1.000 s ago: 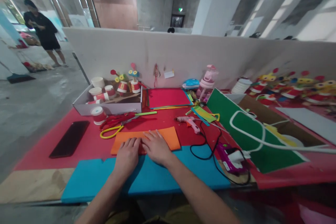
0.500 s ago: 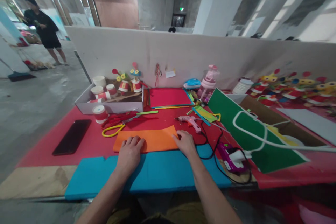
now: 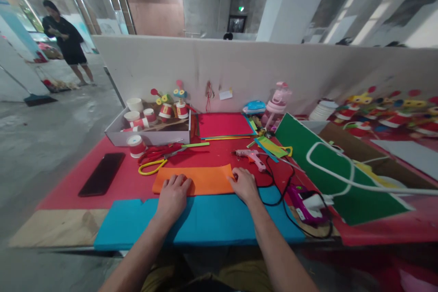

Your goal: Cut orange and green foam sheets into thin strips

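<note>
An orange sheet (image 3: 208, 180), paper or felt, lies lengthwise in front of me, its near edge beside a blue cloth-like sheet (image 3: 219, 221). My left hand (image 3: 174, 194) rests on the orange sheet's left part, palm down, fingers slightly bent and a little apart. At its right end my right hand (image 3: 245, 186) grips the edge, with the thumb on the sheet and the other fingers curled, partly hidden. Beyond my right hand lies a pink glue gun (image 3: 251, 156). Yellow-handled scissors (image 3: 152, 167) are just past the sheet's left end.
A black phone (image 3: 102, 174) lies at left. Behind it stands a box of paper cups (image 3: 153, 138). Red sheets (image 3: 226, 125) are stacked at the back. At right are a purple power socket (image 3: 306, 205), cables and a green board (image 3: 337, 178). A person (image 3: 66, 39) stands far left.
The view has shifted slightly, so everything sits a little further right. Both hands keep nearly the same place on the orange sheet.
</note>
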`<state>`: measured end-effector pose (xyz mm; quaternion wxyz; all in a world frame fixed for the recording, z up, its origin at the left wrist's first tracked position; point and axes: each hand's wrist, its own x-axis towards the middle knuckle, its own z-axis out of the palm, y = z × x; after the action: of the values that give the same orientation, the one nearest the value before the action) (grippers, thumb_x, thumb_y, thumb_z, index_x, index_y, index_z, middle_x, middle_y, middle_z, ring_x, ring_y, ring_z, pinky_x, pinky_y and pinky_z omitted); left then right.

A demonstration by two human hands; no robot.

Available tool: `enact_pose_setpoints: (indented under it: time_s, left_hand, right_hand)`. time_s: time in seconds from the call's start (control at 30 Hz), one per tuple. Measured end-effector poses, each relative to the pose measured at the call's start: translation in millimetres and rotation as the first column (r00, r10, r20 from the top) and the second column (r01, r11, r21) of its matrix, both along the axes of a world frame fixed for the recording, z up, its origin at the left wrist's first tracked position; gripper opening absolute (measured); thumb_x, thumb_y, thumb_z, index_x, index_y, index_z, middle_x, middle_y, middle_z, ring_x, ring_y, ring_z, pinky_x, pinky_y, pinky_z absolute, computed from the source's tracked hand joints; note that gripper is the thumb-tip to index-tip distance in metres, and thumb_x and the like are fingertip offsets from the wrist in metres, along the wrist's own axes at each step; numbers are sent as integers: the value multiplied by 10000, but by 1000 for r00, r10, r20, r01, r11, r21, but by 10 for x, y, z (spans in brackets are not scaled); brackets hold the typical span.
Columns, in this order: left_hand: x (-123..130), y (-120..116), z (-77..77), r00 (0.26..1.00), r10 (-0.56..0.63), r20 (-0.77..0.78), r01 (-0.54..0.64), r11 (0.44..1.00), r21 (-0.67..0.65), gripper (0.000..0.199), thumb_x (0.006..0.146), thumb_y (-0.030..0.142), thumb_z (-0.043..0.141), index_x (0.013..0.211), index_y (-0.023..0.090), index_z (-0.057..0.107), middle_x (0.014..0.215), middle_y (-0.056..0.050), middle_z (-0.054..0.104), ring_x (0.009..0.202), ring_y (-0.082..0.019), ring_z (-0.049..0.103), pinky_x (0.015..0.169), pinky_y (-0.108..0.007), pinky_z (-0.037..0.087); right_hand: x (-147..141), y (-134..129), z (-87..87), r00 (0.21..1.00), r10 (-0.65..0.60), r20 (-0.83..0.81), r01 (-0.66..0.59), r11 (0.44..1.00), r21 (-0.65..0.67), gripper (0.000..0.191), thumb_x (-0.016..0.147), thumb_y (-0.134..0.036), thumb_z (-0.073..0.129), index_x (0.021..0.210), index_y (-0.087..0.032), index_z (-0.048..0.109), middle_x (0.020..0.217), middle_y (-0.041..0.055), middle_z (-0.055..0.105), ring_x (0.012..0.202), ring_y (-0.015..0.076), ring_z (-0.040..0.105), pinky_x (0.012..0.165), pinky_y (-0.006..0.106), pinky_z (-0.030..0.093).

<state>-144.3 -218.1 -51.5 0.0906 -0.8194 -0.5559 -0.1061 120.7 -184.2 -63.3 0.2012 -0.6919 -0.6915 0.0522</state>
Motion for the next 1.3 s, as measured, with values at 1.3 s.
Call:
enact_pose_setpoints:
  time_s: [1.3]
  left_hand:
    - [104, 8, 400, 978, -68, 199, 62, 997, 38, 262, 975, 292, 444, 1072, 214, 674, 1175, -108, 664, 1041, -272, 567, 873, -438, 449]
  right_hand:
    - [-137, -445, 1065, 796, 359, -487, -21, 821, 571, 137, 933, -334, 607, 992, -236, 682, 1014, 60, 701, 1006, 231, 646, 931, 436, 516]
